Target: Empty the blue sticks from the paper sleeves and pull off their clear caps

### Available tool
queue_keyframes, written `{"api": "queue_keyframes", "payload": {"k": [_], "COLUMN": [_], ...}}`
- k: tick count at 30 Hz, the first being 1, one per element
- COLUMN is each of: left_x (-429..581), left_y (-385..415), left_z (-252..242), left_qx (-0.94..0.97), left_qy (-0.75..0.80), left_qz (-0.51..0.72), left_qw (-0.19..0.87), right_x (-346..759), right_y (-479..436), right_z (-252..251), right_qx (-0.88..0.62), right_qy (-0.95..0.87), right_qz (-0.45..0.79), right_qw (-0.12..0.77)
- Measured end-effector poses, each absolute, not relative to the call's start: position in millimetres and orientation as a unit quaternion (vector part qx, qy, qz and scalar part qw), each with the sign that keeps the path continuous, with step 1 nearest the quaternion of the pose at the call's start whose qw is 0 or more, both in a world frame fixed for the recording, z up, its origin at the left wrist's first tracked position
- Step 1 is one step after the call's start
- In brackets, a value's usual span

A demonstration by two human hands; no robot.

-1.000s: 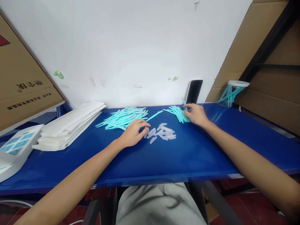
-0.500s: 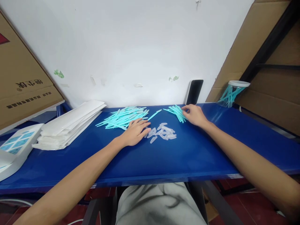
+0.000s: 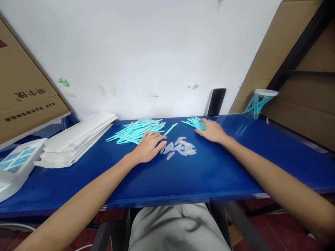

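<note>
My left hand (image 3: pixel 149 147) rests palm down with its fingers stretched out, over the right edge of a large heap of slim turquoise sticks (image 3: pixel 133 130) shaped like eyebrow razors. Its thumb is beside a scatter of small translucent caps (image 3: pixel 183 147). One single turquoise stick (image 3: pixel 171 128) lies apart, just beyond the left fingertips. Farther right, my right hand (image 3: pixel 210 130) is closed around the right end of a smaller bunch of turquoise sticks (image 3: pixel 193 122), thumb on the near side and fingers on the far side. The bunch lies on the table, and the hand partly covers it.
A black-screened phone (image 3: pixel 216 102) leans against the wall. At the right back stands a clear jar (image 3: pixel 255 105) of turquoise sticks with a white lid. White paper packets (image 3: pixel 75 141) and a white tray (image 3: pixel 24 164) lie left on the blue table (image 3: pixel 167 183). Cardboard flanks both sides.
My right hand has shifted left over the small bunch, its thumb now lower and spanning the near side. My left hand has stayed nearly in place.
</note>
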State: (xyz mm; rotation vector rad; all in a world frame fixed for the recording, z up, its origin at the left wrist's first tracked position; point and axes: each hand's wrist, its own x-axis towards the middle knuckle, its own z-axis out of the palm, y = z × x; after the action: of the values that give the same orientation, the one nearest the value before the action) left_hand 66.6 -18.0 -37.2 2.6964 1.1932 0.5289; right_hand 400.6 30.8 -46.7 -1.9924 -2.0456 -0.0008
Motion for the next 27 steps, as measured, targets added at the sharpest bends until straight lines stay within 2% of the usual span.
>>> {"api": "queue_keyframes", "payload": {"k": [13, 27], "left_x": [66.6, 66.7], "left_y": [-19.1, -18.5], "left_z": [-35.0, -35.3], "left_qx": [0.901, 0.903], "left_qy": [0.394, 0.392], "left_qz": [0.168, 0.163], "left_qw": [0.074, 0.07], "right_x": [405.3, 408.1], "right_y": [31.7, 34.7], "right_z": [-44.1, -43.4], "right_qx": [-0.662, -0.67], "right_qy": [-0.725, -0.707], "right_qz": [-0.022, 0.048], "right_qw": [0.19, 0.219]}}
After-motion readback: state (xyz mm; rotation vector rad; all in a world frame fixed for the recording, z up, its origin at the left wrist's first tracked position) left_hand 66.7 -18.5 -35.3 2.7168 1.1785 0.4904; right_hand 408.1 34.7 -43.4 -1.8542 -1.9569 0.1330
